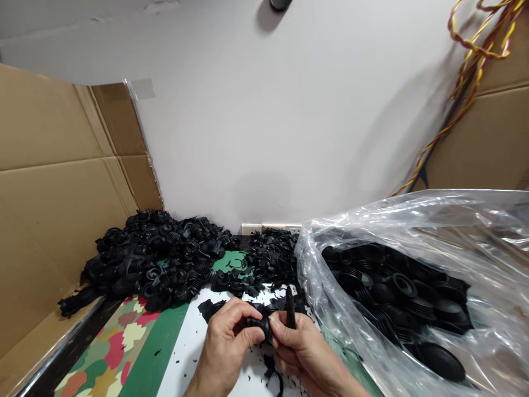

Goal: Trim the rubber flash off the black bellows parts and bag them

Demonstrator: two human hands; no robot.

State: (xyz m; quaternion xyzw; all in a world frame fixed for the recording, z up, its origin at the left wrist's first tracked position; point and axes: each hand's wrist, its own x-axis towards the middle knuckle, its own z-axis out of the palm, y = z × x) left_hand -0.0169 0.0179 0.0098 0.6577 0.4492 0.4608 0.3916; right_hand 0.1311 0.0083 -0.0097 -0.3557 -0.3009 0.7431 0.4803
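Note:
My left hand pinches a small black ribbed rubber boot between thumb and fingers, low in the middle of the view. Close against it on the right, my right hand is closed, its thumb and fingertips at the boot's edge. A slim black handle-like tool sticks up from the right hand; its lower end is hidden in the grip. Beneath both hands lies a white sheet strewn with black scraps. A thin black ring-shaped strip is just below the fingers.
Black ribbed rubber parts form a large pile at back left, with black scraps beside it. A clear plastic bag holds more parts on the right. Cardboard stands at left; twisted wires hang at right.

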